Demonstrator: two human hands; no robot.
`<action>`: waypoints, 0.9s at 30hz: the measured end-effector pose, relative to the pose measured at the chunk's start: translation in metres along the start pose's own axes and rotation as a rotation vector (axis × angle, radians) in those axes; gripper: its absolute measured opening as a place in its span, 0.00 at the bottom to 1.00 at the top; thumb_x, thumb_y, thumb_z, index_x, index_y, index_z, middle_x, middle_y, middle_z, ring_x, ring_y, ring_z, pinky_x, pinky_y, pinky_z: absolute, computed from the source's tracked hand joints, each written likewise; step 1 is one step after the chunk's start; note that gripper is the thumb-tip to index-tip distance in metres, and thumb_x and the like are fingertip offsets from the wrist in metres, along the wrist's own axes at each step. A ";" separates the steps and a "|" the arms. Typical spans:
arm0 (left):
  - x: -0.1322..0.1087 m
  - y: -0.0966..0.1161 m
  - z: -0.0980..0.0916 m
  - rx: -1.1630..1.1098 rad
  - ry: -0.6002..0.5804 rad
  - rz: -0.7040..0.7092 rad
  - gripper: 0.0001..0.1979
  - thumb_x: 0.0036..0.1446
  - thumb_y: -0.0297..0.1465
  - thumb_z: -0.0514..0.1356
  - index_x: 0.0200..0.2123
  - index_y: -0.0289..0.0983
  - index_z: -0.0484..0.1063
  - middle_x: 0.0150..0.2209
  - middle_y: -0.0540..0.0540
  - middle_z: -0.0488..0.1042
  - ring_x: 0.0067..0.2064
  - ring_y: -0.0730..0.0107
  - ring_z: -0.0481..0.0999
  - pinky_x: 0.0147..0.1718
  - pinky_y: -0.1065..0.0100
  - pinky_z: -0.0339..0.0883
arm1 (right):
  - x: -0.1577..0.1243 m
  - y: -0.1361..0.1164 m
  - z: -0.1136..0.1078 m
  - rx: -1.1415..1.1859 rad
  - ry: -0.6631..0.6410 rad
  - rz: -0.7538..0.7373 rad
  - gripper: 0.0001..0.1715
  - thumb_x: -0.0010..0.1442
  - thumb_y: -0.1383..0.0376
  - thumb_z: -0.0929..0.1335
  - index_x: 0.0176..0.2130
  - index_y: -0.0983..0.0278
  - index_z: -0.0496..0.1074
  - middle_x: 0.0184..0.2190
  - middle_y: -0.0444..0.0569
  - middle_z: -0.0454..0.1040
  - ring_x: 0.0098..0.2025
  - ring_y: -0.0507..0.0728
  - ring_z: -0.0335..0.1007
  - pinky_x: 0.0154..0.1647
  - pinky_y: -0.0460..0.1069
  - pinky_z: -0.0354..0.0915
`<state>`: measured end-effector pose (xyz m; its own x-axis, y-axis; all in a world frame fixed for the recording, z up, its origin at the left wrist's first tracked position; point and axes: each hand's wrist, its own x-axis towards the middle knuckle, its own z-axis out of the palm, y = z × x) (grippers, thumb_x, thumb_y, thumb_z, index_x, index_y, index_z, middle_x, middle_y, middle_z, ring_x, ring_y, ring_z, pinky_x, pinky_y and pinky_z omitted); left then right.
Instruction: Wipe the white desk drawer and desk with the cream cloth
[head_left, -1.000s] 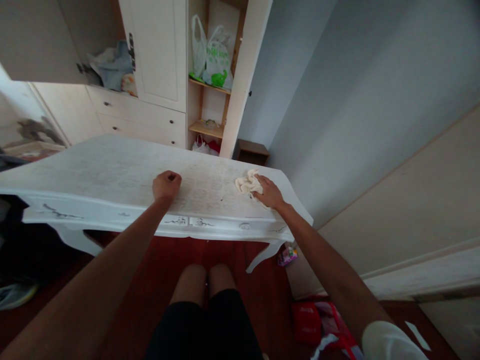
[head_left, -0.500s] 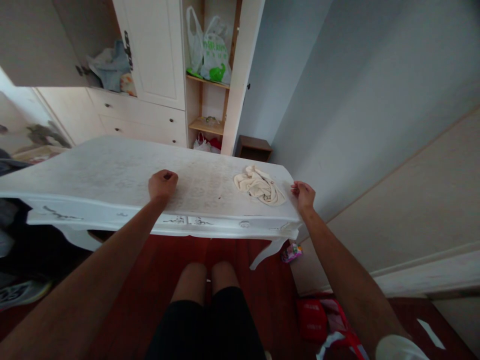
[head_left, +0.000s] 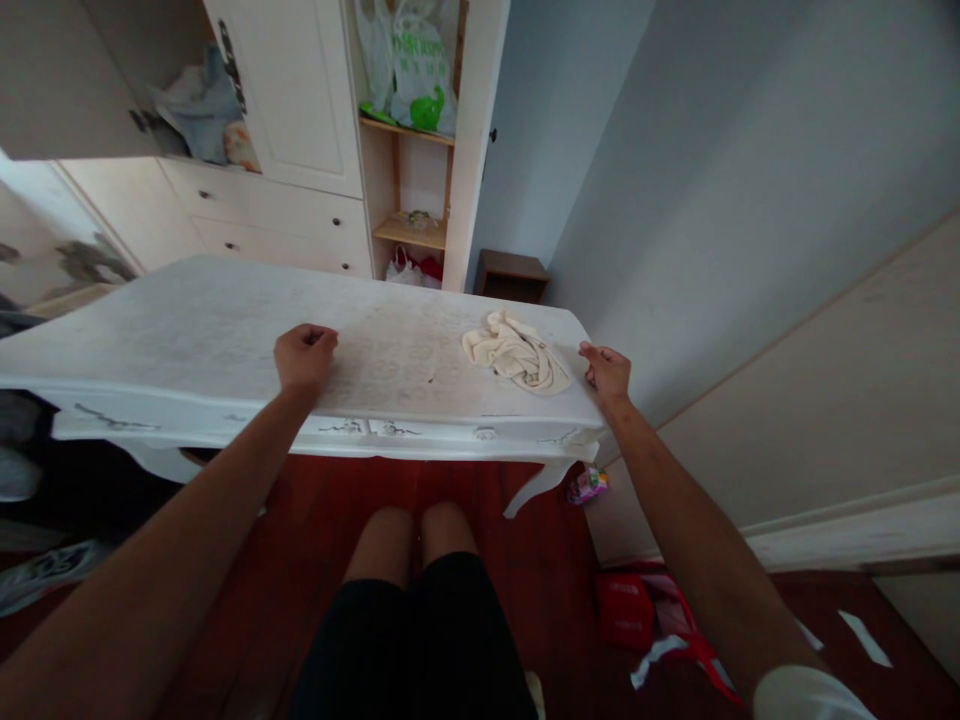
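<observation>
A long white table (head_left: 225, 310) with carved drawer fronts and a worn, smudged top stands before me. My left hand (head_left: 306, 356) is a closed fist at the middle of the tabletop, with nothing visible in it; whether it rests on the surface is hard to judge. At the table's right end, my right hand (head_left: 606, 371) is curled near the edge, thumb and fingers drawn together, no object showing between them. A crumpled cream cloth (head_left: 517, 353) lies on the top, just left of my right hand, and neither hand touches it.
Behind the table is a white cabinet (head_left: 300, 110) with open doors; plastic bags (head_left: 421, 75) sit on its shelf. A small brown box-like unit (head_left: 512, 276) stands by the grey wall. Red bags (head_left: 626, 610) and a pink packet (head_left: 587, 486) are low on the right.
The view has tilted down slightly. My left fist has moved a little left over the tabletop. My right hand stays by the right edge, its fingers slightly rearranged. The cloth lies unchanged.
</observation>
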<state>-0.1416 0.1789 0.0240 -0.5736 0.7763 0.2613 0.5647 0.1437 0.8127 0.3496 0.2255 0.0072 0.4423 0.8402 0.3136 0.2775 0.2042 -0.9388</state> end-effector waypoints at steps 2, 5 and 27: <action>-0.004 0.005 -0.003 -0.137 0.021 -0.066 0.11 0.53 0.32 0.59 0.38 0.35 0.77 0.31 0.46 0.77 0.31 0.66 0.73 0.33 0.65 0.69 | 0.000 0.000 0.000 0.003 -0.014 0.014 0.32 0.52 0.39 0.73 0.21 0.63 0.70 0.10 0.38 0.57 0.13 0.48 0.49 0.16 0.46 0.47; -0.008 0.011 -0.006 -0.288 0.074 -0.116 0.09 0.50 0.31 0.59 0.35 0.37 0.76 0.30 0.47 0.76 0.29 0.68 0.71 0.31 0.65 0.67 | -0.001 0.000 -0.001 0.007 0.023 0.003 0.32 0.55 0.40 0.70 0.19 0.62 0.68 0.09 0.39 0.57 0.13 0.48 0.50 0.17 0.46 0.48; -0.250 -0.012 0.073 -0.760 -0.433 -0.305 0.17 0.56 0.38 0.65 0.45 0.35 0.78 0.38 0.40 0.81 0.36 0.62 0.79 0.41 0.62 0.73 | -0.003 0.000 0.001 -0.042 0.072 -0.050 0.29 0.50 0.43 0.75 0.31 0.67 0.82 0.12 0.38 0.61 0.16 0.49 0.52 0.19 0.46 0.50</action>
<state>0.0380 0.0283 -0.0893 -0.2751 0.9547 -0.1132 -0.2029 0.0574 0.9775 0.3475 0.2232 0.0056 0.4866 0.7912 0.3705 0.3358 0.2221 -0.9154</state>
